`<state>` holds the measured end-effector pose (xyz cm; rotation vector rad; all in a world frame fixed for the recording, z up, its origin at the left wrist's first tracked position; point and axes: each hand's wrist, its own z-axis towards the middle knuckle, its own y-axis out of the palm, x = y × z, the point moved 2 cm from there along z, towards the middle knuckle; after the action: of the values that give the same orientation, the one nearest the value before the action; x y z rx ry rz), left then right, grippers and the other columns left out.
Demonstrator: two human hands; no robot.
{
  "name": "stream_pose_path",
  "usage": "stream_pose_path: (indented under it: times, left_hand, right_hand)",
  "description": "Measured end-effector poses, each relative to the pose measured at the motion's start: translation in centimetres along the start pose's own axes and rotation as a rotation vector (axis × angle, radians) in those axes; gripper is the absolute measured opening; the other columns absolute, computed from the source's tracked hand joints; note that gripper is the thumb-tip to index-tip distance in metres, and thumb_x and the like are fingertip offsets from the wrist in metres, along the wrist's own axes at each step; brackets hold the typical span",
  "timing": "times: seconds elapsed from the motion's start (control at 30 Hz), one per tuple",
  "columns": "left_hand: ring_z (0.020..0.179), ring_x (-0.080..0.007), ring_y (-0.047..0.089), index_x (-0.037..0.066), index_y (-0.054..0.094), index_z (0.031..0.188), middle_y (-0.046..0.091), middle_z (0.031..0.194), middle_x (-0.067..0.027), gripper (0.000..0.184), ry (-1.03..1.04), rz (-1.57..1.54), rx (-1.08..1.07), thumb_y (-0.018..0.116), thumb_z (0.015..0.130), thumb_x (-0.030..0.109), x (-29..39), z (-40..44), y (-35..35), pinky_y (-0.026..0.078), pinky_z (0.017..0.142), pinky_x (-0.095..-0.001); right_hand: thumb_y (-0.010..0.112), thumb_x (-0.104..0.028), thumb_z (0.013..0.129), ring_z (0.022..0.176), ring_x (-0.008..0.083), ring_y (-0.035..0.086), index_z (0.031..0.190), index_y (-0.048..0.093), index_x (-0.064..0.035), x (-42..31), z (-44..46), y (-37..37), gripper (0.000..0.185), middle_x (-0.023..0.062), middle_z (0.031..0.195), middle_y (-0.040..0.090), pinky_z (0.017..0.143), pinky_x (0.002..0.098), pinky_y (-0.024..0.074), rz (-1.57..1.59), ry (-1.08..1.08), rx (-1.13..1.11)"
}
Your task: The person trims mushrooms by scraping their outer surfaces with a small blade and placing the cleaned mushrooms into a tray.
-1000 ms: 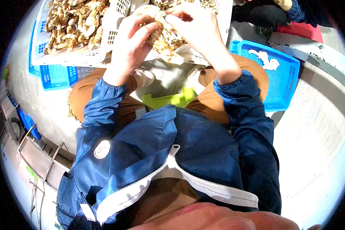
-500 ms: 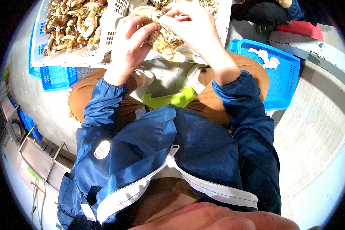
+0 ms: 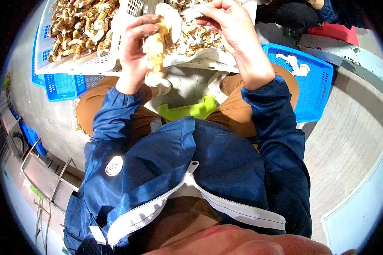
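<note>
Unevenly mottled mushroom (image 3: 157, 47), perforated plastic basket (image 3: 115, 54)

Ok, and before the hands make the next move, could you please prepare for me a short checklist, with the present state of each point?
1. Left hand has a grip on the mushroom: ok.
2. Mushroom surface free of brown marks: not ok, brown patches show along the stem.
3. Right hand apart from the mushroom: ok, it is raised over the loose scraps.
4. Right fingertips free of scraps: cannot tell, white bits lie close to them in this view.
5. Blue basket on the right has bare space: ok, only some white pieces lie near its far end.
</note>
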<state>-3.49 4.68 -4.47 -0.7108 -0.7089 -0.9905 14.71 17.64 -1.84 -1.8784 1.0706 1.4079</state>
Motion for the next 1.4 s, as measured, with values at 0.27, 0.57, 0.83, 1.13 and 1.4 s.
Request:
stream_pose_path:
  times: [0.27, 0.57, 0.83, 1.13, 1.4]
  left_hand:
    - [0.134, -0.0229, 0.051, 0.007, 0.046, 0.135, 0.055, 0.141, -0.0128, 0.050, -0.685, -0.793, 0.166, 0.065, 0.091, -0.004, -0.8, -1.4, -0.6, 0.042, 0.113, -0.0365]
    - [0.132, -0.0271, 0.051, 0.001, 0.054, 0.131, 0.053, 0.144, -0.0195, 0.040, -0.448, -0.457, 0.012, 0.068, 0.093, 0.004, -1.5, -0.5, 0.0, 0.042, 0.113, -0.0385]
    - [0.131, -0.0280, 0.054, 0.001, 0.055, 0.125, 0.054, 0.141, -0.0210, 0.039, -0.346, -0.460, -0.023, 0.068, 0.089, -0.006, -1.8, -0.6, 0.0, 0.044, 0.111, -0.0395]
    - [0.124, -0.0222, 0.059, 0.001, 0.056, 0.130, 0.064, 0.129, -0.0134, 0.046, -0.664, -0.583, 0.018, 0.072, 0.087, -0.004, -0.8, -0.6, -0.4, 0.048, 0.106, -0.0349]
    - [0.102, -0.0122, 0.062, -0.004, 0.059, 0.134, 0.068, 0.113, -0.0056, 0.051, -0.938, -0.545, 0.119, 0.074, 0.089, 0.015, -3.2, -1.4, -2.8, 0.048, 0.088, -0.0237]
  right_hand:
    - [0.070, -0.006, 0.087, 0.081, 0.0147, 0.059, 0.083, 0.063, -0.0008, -1.5, -0.6, 0.2, 0.010, 0.0066, 0.086, 0.061, 0.074, 0.0274, 0.0472, -0.339, -0.571, 0.051]
    - [0.071, -0.008, 0.090, 0.084, 0.0111, 0.063, 0.095, 0.070, 0.0013, -0.9, -0.6, 1.0, 0.010, 0.0079, 0.104, 0.070, 0.076, 0.0250, 0.0519, -0.052, -0.266, -0.111]
    - [0.070, -0.007, 0.090, 0.082, 0.0111, 0.063, 0.089, 0.067, 0.0019, -1.1, -1.0, 1.5, 0.009, 0.0080, 0.098, 0.071, 0.073, 0.0253, 0.0516, -0.146, -0.321, -0.065]
    - [0.066, -0.008, 0.090, 0.059, 0.0100, 0.058, 0.082, 0.065, -0.0035, 1.1, 0.6, -0.1, 0.009, 0.0028, 0.071, 0.063, 0.052, 0.0252, 0.0448, -0.146, -0.041, 0.012]
    - [0.067, -0.006, 0.088, 0.059, 0.0130, 0.062, 0.082, 0.063, 0.0009, -2.6, -0.6, 0.0, 0.010, 0.0082, 0.075, 0.063, 0.053, 0.0284, 0.0476, -0.392, -0.213, 0.069]
